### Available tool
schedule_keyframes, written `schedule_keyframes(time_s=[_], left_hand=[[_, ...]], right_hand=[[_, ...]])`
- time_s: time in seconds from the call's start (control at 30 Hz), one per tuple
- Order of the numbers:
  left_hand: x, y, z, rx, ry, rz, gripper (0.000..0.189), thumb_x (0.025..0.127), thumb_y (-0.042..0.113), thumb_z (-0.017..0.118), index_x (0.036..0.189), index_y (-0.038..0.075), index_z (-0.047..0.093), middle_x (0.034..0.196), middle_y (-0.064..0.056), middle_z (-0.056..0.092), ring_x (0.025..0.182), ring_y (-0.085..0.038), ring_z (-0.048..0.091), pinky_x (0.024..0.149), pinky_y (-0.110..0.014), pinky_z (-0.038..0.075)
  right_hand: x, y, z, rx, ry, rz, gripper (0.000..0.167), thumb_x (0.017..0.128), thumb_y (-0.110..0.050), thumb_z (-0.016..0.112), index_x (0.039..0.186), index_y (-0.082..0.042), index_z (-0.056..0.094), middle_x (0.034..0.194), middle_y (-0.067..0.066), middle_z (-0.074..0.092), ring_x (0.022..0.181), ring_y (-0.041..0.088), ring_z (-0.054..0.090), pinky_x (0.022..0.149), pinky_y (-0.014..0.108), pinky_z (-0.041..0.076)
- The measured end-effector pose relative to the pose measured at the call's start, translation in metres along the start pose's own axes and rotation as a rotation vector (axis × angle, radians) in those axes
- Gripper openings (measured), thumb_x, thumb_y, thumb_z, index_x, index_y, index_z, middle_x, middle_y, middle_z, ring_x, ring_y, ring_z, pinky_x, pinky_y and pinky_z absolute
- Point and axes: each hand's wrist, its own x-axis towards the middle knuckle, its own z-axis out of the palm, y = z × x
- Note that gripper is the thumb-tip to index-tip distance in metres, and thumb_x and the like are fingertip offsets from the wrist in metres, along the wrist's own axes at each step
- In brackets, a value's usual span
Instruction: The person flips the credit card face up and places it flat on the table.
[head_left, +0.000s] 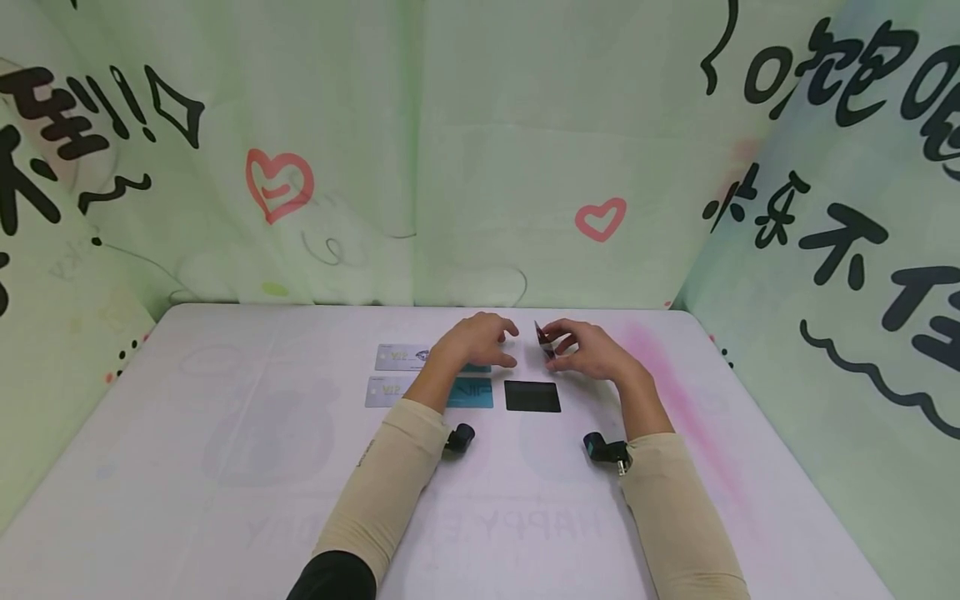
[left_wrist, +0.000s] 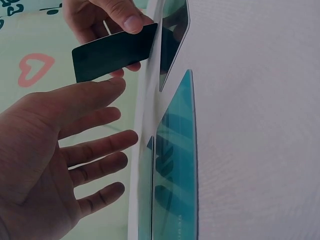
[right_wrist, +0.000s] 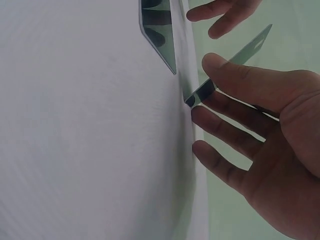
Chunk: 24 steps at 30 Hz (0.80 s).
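Note:
In the head view my right hand (head_left: 588,348) pinches a black card (head_left: 543,340) between thumb and fingers, the card tilted up on edge. One of its lower corners is right at the tabletop in the right wrist view. My left hand (head_left: 477,340) is over the back row of cards, its fingers spread and holding nothing. Below it lies a teal card (head_left: 477,368), partly hidden by the hand. Another teal card marked VIP (head_left: 472,393) lies in the front row. To its right a second black card (head_left: 532,397) lies flat, just in front of the right hand.
Two silver cards, one in the back row (head_left: 396,357) and one in the front row (head_left: 384,392), lie left of the teal ones. Everything is on a white-covered table (head_left: 225,467). A pale green curtain (head_left: 480,167) with hearts and lettering encloses its back and sides.

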Motion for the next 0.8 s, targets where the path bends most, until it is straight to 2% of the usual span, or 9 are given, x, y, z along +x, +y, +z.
schedule_keyframes(time_s=[0.3,0.8], left_hand=[[-0.0005,-0.0001,0.0005,-0.004,0.010,0.002,0.063,0.093,0.037,0.077,0.150,0.018,0.055,0.131,-0.009,0.068,0.118,-0.024,0.063,0.106,-0.047,0.051],[-0.0009,0.0024,0.0021,-0.008,0.019,0.024,0.067,0.092,0.035,0.078,0.151,0.017,0.053,0.134,-0.009,0.067,0.120,-0.025,0.062,0.106,-0.048,0.051]], right_hand=[[0.0004,-0.0039,0.0018,-0.047,-0.009,0.014,0.056,0.087,-0.014,0.084,0.138,-0.007,0.062,0.136,0.015,0.065,0.120,0.034,0.062,0.104,0.052,0.049],[0.0032,-0.0066,0.0077,-0.093,-0.010,0.015,0.059,0.086,-0.015,0.086,0.139,-0.006,0.062,0.135,0.016,0.065,0.117,0.034,0.059,0.101,0.050,0.048]])
